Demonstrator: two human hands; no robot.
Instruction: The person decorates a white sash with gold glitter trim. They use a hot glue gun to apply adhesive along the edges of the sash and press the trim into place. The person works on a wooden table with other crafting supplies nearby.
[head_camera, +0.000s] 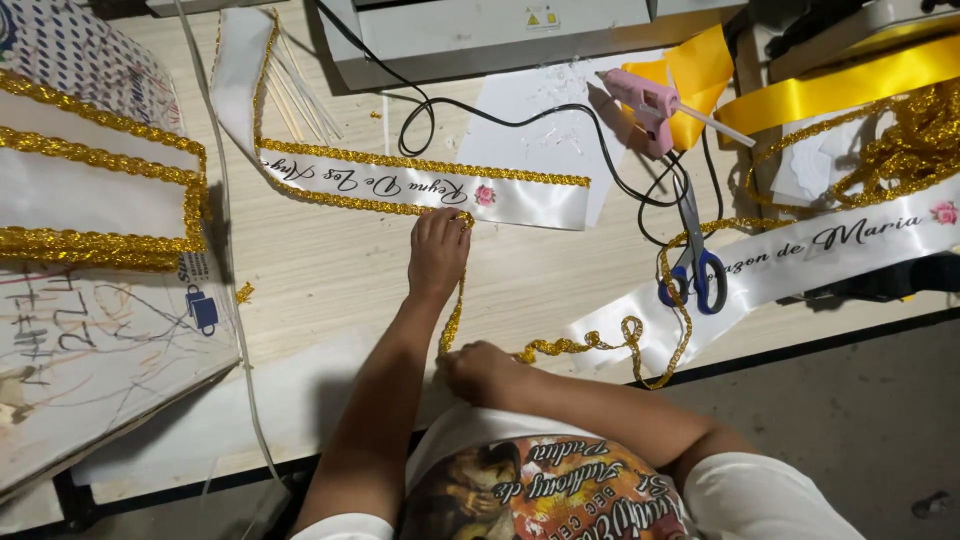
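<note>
Pale wood forms the bench (330, 270), seen from the head camera. Left hand (438, 250) lies flat, fingers pressing the gold braid trim (452, 318) against the lower edge of a white satin sash (430, 188) with script lettering and a pink rose. Right hand (482, 372) is closed, pinching the same trim near the bench's front edge. Blue-handled scissors (697, 262) and a pink glue gun (648, 105) lie to the right, beside a second lettered sash (800, 260). A scribbled cardboard sheet (100, 350) sits left; yellow ribbon (840, 85) runs top right.
</note>
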